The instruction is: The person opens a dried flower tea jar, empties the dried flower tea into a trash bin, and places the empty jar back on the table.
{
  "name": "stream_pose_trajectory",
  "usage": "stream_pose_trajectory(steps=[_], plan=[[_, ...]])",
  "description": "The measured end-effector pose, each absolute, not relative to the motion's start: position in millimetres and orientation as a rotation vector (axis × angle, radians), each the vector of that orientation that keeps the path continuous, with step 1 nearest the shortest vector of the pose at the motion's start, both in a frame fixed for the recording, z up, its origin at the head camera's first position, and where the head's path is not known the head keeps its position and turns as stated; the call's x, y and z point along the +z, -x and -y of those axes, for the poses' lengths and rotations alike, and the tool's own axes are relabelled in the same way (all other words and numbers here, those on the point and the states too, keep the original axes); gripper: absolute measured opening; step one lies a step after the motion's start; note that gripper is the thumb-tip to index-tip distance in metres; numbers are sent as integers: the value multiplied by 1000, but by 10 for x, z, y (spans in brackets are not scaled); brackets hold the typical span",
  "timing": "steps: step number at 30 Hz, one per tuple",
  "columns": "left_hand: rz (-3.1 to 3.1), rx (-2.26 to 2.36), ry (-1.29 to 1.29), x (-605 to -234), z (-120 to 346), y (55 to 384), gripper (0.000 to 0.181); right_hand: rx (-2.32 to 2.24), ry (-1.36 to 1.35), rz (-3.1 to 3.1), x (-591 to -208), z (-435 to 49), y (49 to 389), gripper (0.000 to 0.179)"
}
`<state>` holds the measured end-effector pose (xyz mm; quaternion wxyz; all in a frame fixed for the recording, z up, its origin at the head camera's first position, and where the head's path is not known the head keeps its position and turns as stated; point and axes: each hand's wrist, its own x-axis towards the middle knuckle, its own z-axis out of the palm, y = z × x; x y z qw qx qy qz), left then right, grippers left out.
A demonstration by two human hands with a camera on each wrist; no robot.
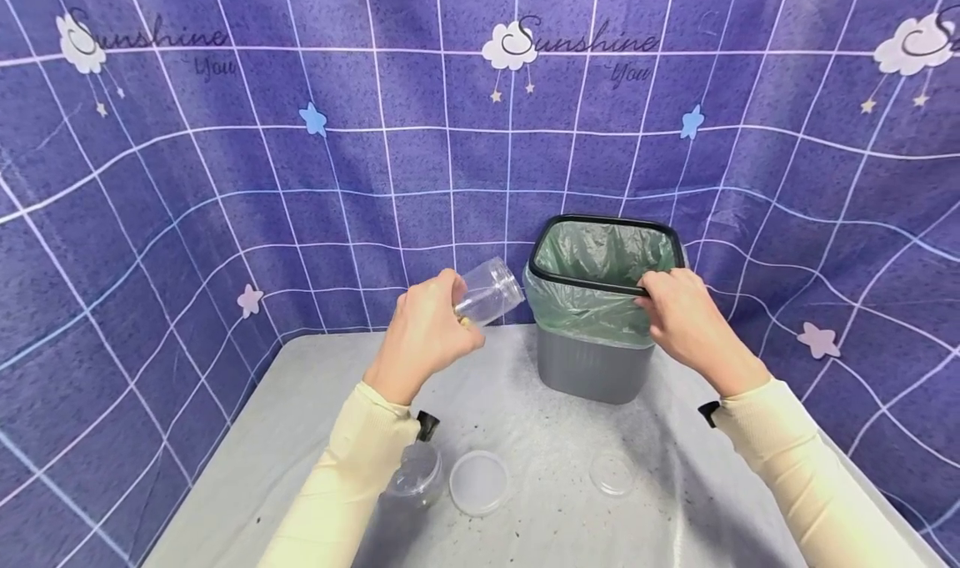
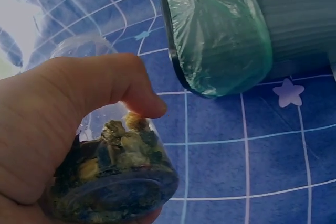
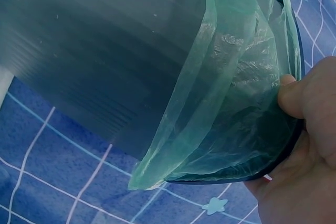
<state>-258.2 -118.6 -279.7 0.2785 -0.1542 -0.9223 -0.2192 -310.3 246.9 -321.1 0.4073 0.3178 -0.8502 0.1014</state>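
In the head view my left hand (image 1: 426,328) grips a clear plastic jar (image 1: 491,291), tipped with its mouth towards the bin. Dried, yellowish and dark bits (image 2: 123,145) lie in the bottom of that jar in the left wrist view, where the thumb wraps its side. My right hand (image 1: 682,311) holds the black rim (image 1: 592,283) of a grey trash bin (image 1: 592,368) at its near right corner. A green plastic bag (image 1: 600,247) lines the bin and folds down over its outside; in the right wrist view the thumb presses on the bag.
On the grey-white tabletop (image 1: 540,501) lie a whitish round lid (image 1: 480,483) and a clear round lid (image 1: 612,473). Another clear container (image 1: 420,472) stands partly behind the left forearm. A purple grid-patterned curtain (image 1: 450,151) hangs behind and on both sides.
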Motion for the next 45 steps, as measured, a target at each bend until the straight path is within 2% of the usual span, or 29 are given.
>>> stream_pose_trajectory(steps=[12,21,31,38,45], plan=[[2456,-517,429,-2412,983,2812,46,264,-790,2140,-3222,-2440,3103,15],[2467,-423,451,-2157,803,3017,41,256,-788,2134,-3226,-2440,3121,16],[2466,-182,573,-1806,556,3240,42,258,-774,2133,-3202,-2462,3114,16],[2460,-77,634,-1706,454,3411,46,272,-775,2132,-3207,-2472,3123,16],[2457,-17,694,-1653,401,3567,35,274,-774,2139,-3229,-2473,3133,15]])
